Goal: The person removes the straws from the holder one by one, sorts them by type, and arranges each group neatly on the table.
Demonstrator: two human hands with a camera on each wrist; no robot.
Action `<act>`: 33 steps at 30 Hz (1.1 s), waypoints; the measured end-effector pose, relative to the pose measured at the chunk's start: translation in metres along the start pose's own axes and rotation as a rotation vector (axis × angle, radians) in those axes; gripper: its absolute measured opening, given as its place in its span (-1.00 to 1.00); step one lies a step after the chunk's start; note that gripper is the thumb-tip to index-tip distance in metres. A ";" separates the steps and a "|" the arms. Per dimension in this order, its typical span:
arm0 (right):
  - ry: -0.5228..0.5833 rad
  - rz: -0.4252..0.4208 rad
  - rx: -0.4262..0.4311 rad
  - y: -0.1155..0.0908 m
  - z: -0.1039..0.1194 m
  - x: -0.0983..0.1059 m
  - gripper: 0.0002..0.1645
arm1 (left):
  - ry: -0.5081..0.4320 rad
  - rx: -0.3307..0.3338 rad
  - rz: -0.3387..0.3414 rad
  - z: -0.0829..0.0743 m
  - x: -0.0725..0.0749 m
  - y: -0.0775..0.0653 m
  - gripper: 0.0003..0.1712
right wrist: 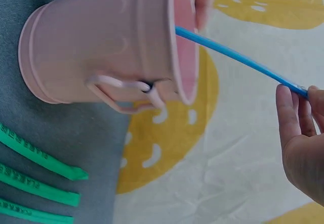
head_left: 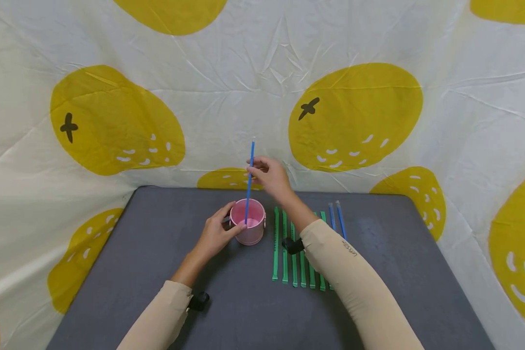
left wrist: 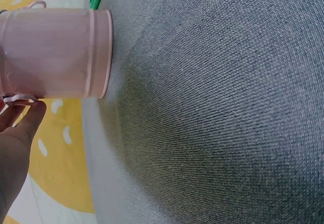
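Observation:
A small pink metal-look bucket (head_left: 250, 238) with side handles stands upright on the table. My left hand (head_left: 214, 234) grips it from the left, the thumb at the near rim and the fingers around the far side; in the left wrist view, fingertips touch the side handle of the bucket (left wrist: 50, 52). Above and behind the bucket, my right hand (head_left: 272, 181) pinches a thin blue straw-like stick (head_left: 249, 189) near its upper part. The stick leans slightly, its lower end inside the bucket's mouth, as the right wrist view also shows. Whether it touches the bottom is hidden.
Several flat green sticks (head_left: 275, 243) with dark print lie in a row right of the bucket, partly under my right forearm. Beyond them lie two more blue sticks (head_left: 341, 221) with clear ends. A fruit-patterned cloth (head_left: 245, 97) hangs behind the dark grey table (head_left: 240, 301).

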State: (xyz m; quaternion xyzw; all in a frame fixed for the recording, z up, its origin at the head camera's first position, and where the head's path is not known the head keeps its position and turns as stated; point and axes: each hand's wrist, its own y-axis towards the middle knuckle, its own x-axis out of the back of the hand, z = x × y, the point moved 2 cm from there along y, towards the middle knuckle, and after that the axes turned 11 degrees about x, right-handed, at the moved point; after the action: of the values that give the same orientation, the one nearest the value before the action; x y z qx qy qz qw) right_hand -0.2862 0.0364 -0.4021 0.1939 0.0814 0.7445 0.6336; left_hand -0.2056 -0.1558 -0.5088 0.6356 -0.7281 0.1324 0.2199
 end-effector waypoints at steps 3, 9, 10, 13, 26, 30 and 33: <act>0.041 -0.010 0.013 -0.001 0.008 0.009 -0.65 | 0.002 -0.018 -0.007 0.000 0.000 0.000 -0.12; 0.099 -0.016 0.027 -0.003 0.023 0.032 -0.56 | 0.001 -0.007 0.007 0.001 -0.001 -0.001 -0.12; 0.098 -0.016 0.035 -0.004 0.026 0.036 -0.55 | 0.003 -0.003 0.008 0.001 -0.001 -0.001 -0.12; 0.110 -0.025 0.063 -0.003 0.035 0.047 -0.55 | 0.004 -0.004 0.007 0.000 0.000 -0.001 -0.13; 0.188 -0.107 0.160 -0.004 0.063 0.092 -0.58 | 0.026 -0.014 -0.008 -0.003 0.001 -0.001 -0.13; 0.186 -0.118 0.186 -0.011 0.070 0.108 -0.68 | 0.008 -0.009 -0.006 -0.004 0.001 0.001 -0.13; 0.181 -0.125 0.193 -0.017 0.072 0.123 -0.74 | 0.006 -0.006 -0.003 -0.005 0.001 0.002 -0.12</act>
State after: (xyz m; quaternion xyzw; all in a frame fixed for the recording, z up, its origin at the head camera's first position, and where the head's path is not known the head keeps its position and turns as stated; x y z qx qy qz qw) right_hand -0.2578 0.1503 -0.3201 0.1807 0.2215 0.7067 0.6472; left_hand -0.2066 -0.1540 -0.5038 0.6354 -0.7270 0.1320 0.2243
